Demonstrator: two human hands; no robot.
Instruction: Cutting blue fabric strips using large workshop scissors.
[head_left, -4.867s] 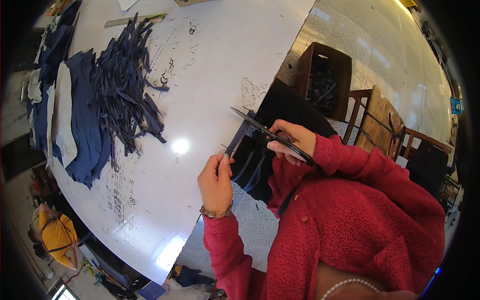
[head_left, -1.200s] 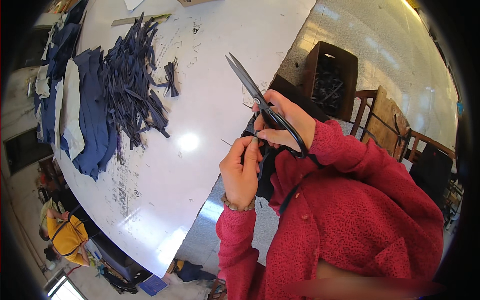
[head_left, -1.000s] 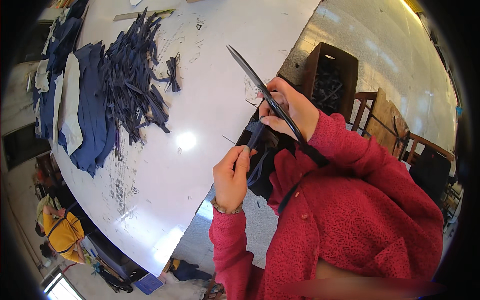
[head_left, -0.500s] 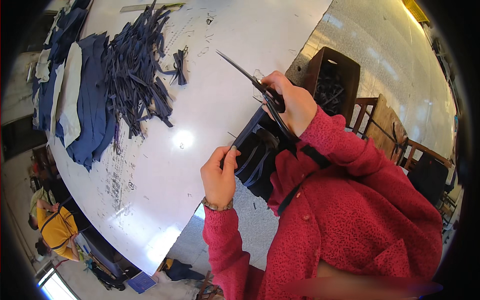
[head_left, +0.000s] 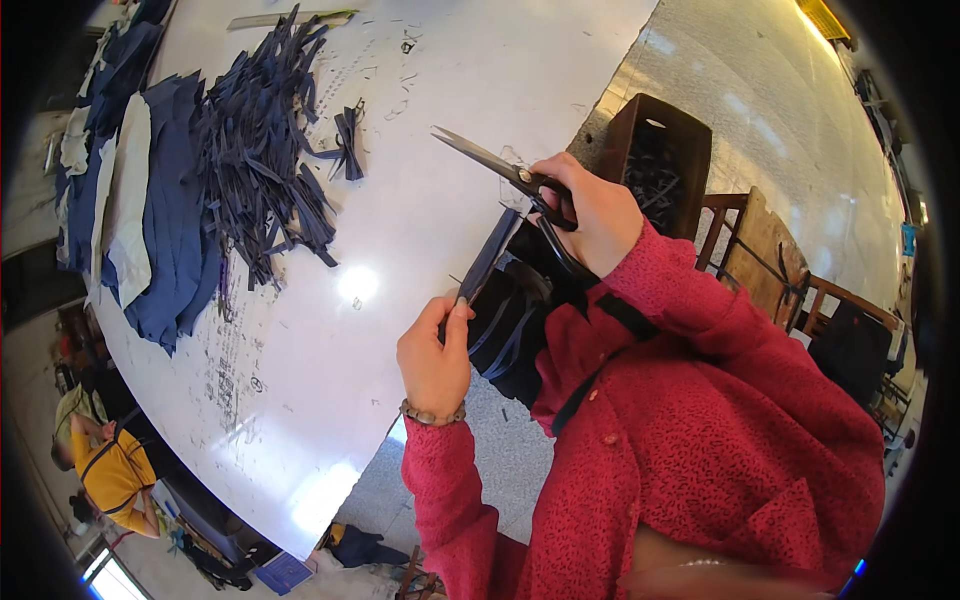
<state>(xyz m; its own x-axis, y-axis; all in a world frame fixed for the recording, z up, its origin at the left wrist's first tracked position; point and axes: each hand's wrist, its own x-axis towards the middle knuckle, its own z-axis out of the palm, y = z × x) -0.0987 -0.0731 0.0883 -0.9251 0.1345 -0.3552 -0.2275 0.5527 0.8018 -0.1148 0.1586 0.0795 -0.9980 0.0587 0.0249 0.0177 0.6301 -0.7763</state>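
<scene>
My right hand [head_left: 595, 215] grips the black handles of large metal scissors [head_left: 487, 159], blades pointing up-left over the white table [head_left: 420, 200]. My left hand [head_left: 435, 350] pinches the lower end of a dark blue fabric strip [head_left: 490, 255] that runs up toward the scissors. More dark blue fabric [head_left: 510, 325] hangs bundled in my lap, against my red sweater, between the two hands.
A heap of cut dark blue strips [head_left: 255, 150] and folded blue and white cloth [head_left: 140, 220] lie at the table's far left. A dark brown box [head_left: 655, 165] with scraps and wooden chairs [head_left: 770, 260] stand to the right. A person in yellow [head_left: 110, 470] sits low left.
My right hand swung the scissors from over the strip up and out above the table. My left hand lowered, pulling the strip taut and straight.
</scene>
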